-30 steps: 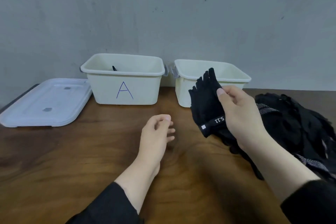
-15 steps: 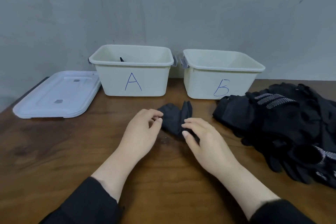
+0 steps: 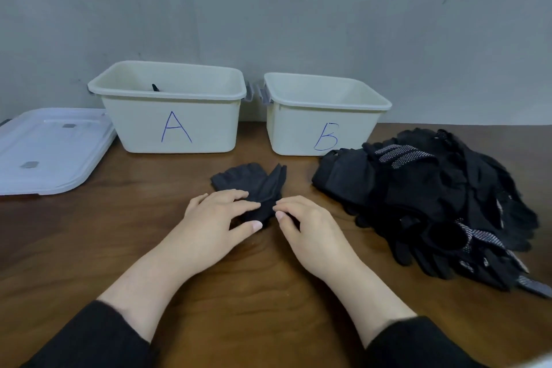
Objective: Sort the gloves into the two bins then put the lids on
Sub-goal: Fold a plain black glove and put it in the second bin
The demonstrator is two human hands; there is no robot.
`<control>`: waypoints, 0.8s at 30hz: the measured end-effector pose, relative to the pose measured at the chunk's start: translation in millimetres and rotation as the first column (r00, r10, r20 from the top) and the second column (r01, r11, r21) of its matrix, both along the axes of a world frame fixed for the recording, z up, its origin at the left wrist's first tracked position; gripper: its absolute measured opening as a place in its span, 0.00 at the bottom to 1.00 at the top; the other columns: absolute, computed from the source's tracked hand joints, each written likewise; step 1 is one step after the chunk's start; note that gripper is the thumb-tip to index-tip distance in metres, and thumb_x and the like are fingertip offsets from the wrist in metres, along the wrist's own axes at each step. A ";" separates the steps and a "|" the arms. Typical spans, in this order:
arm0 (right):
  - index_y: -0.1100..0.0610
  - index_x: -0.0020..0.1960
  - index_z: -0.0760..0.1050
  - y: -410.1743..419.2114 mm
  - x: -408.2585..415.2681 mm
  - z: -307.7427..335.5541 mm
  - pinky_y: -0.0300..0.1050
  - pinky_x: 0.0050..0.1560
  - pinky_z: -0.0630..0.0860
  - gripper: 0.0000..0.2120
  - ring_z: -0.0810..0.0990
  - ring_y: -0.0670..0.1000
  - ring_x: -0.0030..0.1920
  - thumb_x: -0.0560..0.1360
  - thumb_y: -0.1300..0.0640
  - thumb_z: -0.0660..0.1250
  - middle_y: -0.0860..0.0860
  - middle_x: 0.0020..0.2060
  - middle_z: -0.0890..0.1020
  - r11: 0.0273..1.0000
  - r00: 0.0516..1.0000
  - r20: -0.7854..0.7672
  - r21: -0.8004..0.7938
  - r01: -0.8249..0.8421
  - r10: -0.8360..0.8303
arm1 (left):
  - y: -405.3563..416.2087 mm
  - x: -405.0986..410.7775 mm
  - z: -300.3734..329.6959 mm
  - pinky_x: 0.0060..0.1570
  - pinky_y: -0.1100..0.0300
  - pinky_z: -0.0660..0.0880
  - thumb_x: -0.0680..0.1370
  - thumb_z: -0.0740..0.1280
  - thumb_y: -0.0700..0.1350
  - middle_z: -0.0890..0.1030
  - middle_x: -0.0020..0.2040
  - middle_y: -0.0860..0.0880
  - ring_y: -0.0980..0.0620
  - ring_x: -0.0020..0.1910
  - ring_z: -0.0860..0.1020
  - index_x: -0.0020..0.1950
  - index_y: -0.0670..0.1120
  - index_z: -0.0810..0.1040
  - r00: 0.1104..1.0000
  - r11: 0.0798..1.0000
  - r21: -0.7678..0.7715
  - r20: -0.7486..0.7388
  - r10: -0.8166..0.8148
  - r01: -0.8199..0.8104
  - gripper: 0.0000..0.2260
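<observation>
Both hands have closed in on the black glove [image 3: 254,185] since half a second ago, when they lay a little apart at its near edge; a second ago the right hand was holding it up in the air. Bin A [image 3: 174,128] serves as the landmark, a cream tub with a blue letter A on its front, standing at the back of the wooden table [image 3: 89,233] against a grey wall.

Left of bin A, a stack of white lids [image 3: 50,149] lies flat, just beside it. Inside bin A, a small dark tip of something pokes up; what it is cannot be told. In front of bin A and slightly right, the black glove lies flat on the table. The left hand [image 3: 221,218] rests on its near end, fingers spread and gently bent, thumb tip on the fabric. The right hand [image 3: 307,227] meets it from the other side, fingers curled, pinching the glove's edge. Right of bin A, just beside it, stands bin B [image 3: 322,125], marked with a blue B. Farther right, a pile of black gloves [image 3: 433,200] touches bin B's front corner.
</observation>
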State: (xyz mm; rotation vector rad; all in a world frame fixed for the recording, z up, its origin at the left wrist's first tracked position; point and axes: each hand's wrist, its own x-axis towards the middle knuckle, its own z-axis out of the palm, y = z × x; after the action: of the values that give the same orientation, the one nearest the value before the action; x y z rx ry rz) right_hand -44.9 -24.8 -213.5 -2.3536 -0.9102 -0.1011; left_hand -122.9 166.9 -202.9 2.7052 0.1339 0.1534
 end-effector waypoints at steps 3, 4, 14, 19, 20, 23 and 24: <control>0.52 0.61 0.82 -0.3 -0.1 0.6 0.29 0.60 0.70 0.13 0.78 0.41 0.58 0.84 0.53 0.61 0.41 0.58 0.82 1.000 1.000 0.001 0.021 -0.003 0.003 | 0.6 2.4 -4.6 0.76 0.52 0.48 0.82 0.58 0.60 0.63 0.77 0.62 0.59 0.78 0.55 0.72 0.64 0.70 0.999 0.999 0.035 -0.027 -0.022 0.023 0.18; 0.52 0.61 0.82 -0.7 0.0 1.0 0.30 0.60 0.71 0.12 0.78 0.41 0.58 0.83 0.53 0.61 0.42 0.57 0.82 0.999 1.000 -0.002 0.034 -0.003 0.003 | 1.1 3.2 -6.0 0.76 0.52 0.48 0.82 0.58 0.59 0.63 0.77 0.62 0.60 0.78 0.55 0.72 0.64 0.70 0.999 0.999 0.042 -0.023 -0.023 0.024 0.17; 0.52 0.59 0.82 -3.9 -2.3 4.3 0.33 0.57 0.74 0.12 0.78 0.41 0.55 0.83 0.52 0.61 0.42 0.53 0.83 0.996 0.999 -0.037 0.085 -0.004 0.007 | 0.6 5.3 -10.5 0.75 0.55 0.51 0.84 0.58 0.49 0.64 0.76 0.62 0.59 0.77 0.56 0.73 0.59 0.71 0.998 0.998 0.060 0.052 -0.022 0.018 0.17; 0.52 0.59 0.82 -8.6 -4.7 3.2 0.32 0.56 0.74 0.12 0.78 0.41 0.54 0.84 0.52 0.60 0.42 0.53 0.82 0.992 1.000 -0.018 0.127 0.011 -0.009 | -3.0 0.7 -8.2 0.76 0.55 0.52 0.83 0.61 0.50 0.64 0.75 0.62 0.60 0.76 0.59 0.74 0.60 0.69 0.992 0.998 0.006 0.113 -0.059 0.059 0.19; 0.52 0.59 0.82 -10.0 -5.6 2.8 0.32 0.56 0.73 0.12 0.78 0.41 0.54 0.84 0.52 0.60 0.42 0.53 0.82 0.990 1.000 -0.007 0.140 0.014 -0.013 | -4.2 -0.3 -7.9 0.76 0.55 0.52 0.83 0.61 0.50 0.65 0.75 0.62 0.60 0.76 0.59 0.74 0.60 0.69 0.988 0.997 -0.001 0.134 -0.072 0.073 0.19; 0.53 0.59 0.81 -17.1 -7.2 4.1 0.33 0.56 0.74 0.12 0.78 0.41 0.54 0.84 0.53 0.60 0.43 0.53 0.81 0.986 0.999 0.045 0.165 0.018 -0.026 | -8.3 -2.5 -7.4 0.74 0.58 0.53 0.82 0.62 0.50 0.68 0.73 0.61 0.63 0.73 0.61 0.73 0.59 0.71 0.977 0.996 -0.026 0.197 -0.076 0.082 0.18; 0.53 0.58 0.81 -20.8 -7.0 5.8 0.34 0.56 0.74 0.12 0.78 0.42 0.54 0.84 0.53 0.61 0.43 0.53 0.81 0.985 0.998 0.060 0.169 0.020 -0.030 | -9.9 -2.6 -7.4 0.74 0.59 0.54 0.82 0.62 0.50 0.69 0.73 0.61 0.63 0.72 0.61 0.72 0.58 0.72 0.974 0.996 -0.030 0.217 -0.071 0.080 0.17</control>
State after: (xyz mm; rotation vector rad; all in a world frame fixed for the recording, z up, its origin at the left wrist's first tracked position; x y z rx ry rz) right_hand -51.9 -45.6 -207.7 -2.2155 -0.8665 -0.2527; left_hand -125.4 157.0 -210.3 2.6291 -0.0307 0.4154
